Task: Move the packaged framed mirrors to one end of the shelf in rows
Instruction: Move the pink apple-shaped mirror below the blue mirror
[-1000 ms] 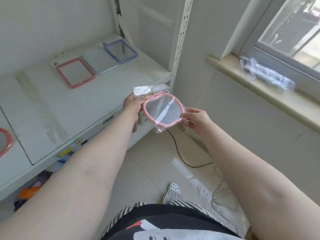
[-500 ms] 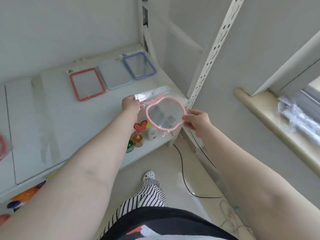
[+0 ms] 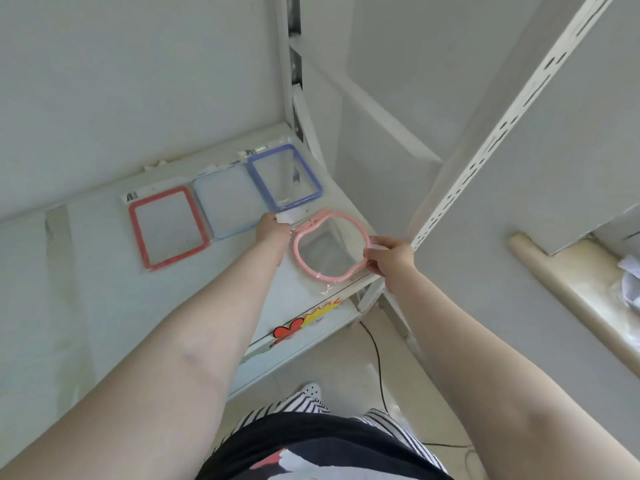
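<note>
Both hands hold a pink mirror (image 3: 329, 251), round-framed and wrapped in clear plastic, over the right end of the white shelf (image 3: 86, 289). The left hand (image 3: 273, 230) has its grip closed on the upper left of the packaging, at the header flap, while the right hand (image 3: 389, 256) pinches the frame's right edge between curled fingers and thumb. The mirror sits low over the shelf's front right corner; whether it touches the surface cannot be told. Behind it, along the back wall, three rectangular packaged mirrors lie flat in a row: a red mirror (image 3: 168, 228) on the left, a pale blue mirror (image 3: 230, 202) in the middle and a dark blue mirror (image 3: 285, 176) at the right end, each just beside the next.
</note>
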Motion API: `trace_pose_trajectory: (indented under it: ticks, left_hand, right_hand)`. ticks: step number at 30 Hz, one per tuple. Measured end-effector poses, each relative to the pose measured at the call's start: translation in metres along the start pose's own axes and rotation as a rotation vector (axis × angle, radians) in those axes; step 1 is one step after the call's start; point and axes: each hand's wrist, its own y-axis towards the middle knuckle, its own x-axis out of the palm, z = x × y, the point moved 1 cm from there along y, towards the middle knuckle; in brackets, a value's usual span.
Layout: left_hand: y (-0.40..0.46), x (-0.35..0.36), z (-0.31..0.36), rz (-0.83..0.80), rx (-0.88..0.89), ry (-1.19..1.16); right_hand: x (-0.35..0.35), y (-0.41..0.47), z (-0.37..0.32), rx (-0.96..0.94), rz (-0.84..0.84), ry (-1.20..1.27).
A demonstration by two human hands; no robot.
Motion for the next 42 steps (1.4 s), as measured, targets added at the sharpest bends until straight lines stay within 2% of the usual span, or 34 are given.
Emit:
trace_pose_trajectory:
  ticks: [4, 9, 14, 19, 21, 25, 34, 42]
  left_hand:
    - [0.001, 0.006, -0.002, 0.028, 0.064, 0.075]
    - [-0.027, 0.022, -0.006, 0.189, 0.270, 0.390]
    - [-0.040, 0.043, -0.025, -0.022, 0.350, 0.716]
    - [-0.037, 0.040, -0.034, -0.010, 0.390, 0.707]
    - [-0.037, 0.040, -0.034, -0.003, 0.405, 0.709]
    - [-0.036, 0.041, -0.036, 0.008, 0.404, 0.721]
    - [-0.039, 0.042, -0.035, 0.014, 0.390, 0.765]
    - [-0.046, 0.042, -0.030, 0.049, 0.460, 0.840]
  right_hand:
    - [0.003, 0.013, 0.002, 0.038, -0.001, -0.038]
    - [0.005, 0.016, 0.002, 0.042, -0.015, -0.040]
    - [0.004, 0.013, 0.002, -0.008, -0.008, -0.152]
    - [0.001, -0.002, -0.005, -0.160, 0.026, -0.633]
    - [0.004, -0.005, -0.005, -0.216, 0.046, -0.743]
    - [0.008, -0.006, -0.001, -0.286, 0.088, -0.851]
    - [0.012, -0.006, 0.000, -0.304, 0.109, -0.931]
    - [0.017, -0.015, -0.005, -0.358, 0.163, -1.052]
